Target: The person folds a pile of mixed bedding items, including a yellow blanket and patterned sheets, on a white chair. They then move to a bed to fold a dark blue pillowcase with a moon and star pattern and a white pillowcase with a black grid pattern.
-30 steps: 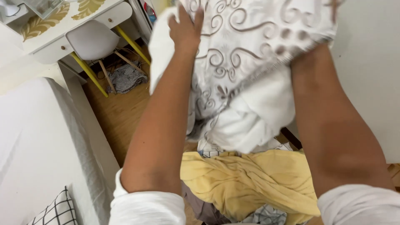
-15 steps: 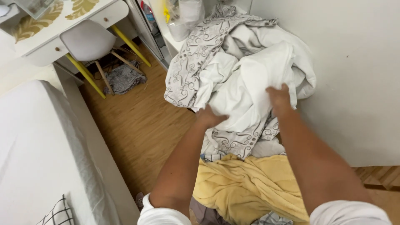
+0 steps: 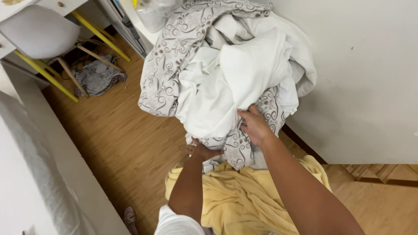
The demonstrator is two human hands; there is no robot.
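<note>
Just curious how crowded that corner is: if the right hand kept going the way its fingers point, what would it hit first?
The right hand already touches the white sheet; it would push deeper into it, probably.

This is a bedroom in a home. A white bed (image 3: 30,174) runs along the left over a wood-plank floor (image 3: 126,143), and a heap of white and grey-swirl patterned bedding (image 3: 226,74) lies piled against a plain wall (image 3: 361,78). A white chair with yellow legs (image 3: 39,35) stands at a table at the top left, and a yellow blanket (image 3: 235,200) lies below the heap.
</note>
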